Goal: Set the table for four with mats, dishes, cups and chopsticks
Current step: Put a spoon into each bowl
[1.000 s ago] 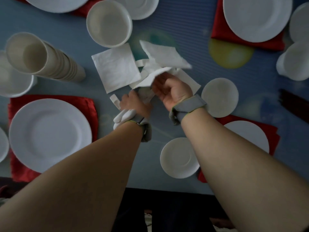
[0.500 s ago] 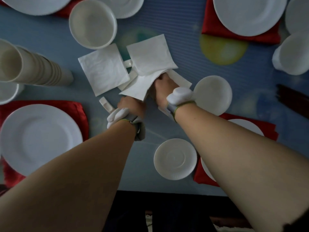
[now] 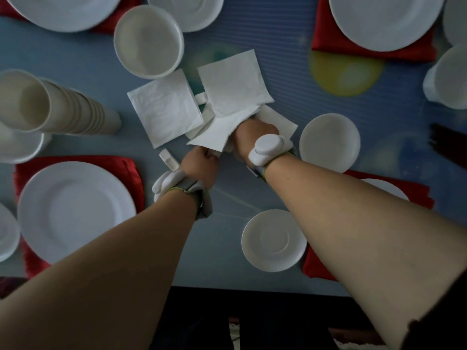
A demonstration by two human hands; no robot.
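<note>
Both hands meet over the middle of the blue table (image 3: 63, 59), working at a loose bundle of white napkins. The right hand (image 3: 252, 137) is curled round the lower edge of the napkin bundle (image 3: 217, 132), and the left hand (image 3: 199, 164) pinches its near corner, apparently to peel one sheet free of the rest. One napkin (image 3: 164, 107) already lies flat on the table just left of the bundle, and another (image 3: 232, 84) spreads out above the right hand, probably fanned so that single sheets can be counted out.

The red mats sit at the corners with big plates on them, like the near-left plate (image 3: 75, 210) on its mat (image 3: 126, 168). A stack of paper cups (image 3: 50, 104) lies on its side at the left, one bowl (image 3: 149, 41) stands beyond the napkins, and small saucers (image 3: 274, 239) wait near the right forearm. Dark sticks at the right edge may be the chopsticks, but they are too blurred to tell.

Compared with a second ago, the crumpled upper sheet has opened out flat and square, and the right wrist has rolled so its white band (image 3: 267, 147) faces up.
</note>
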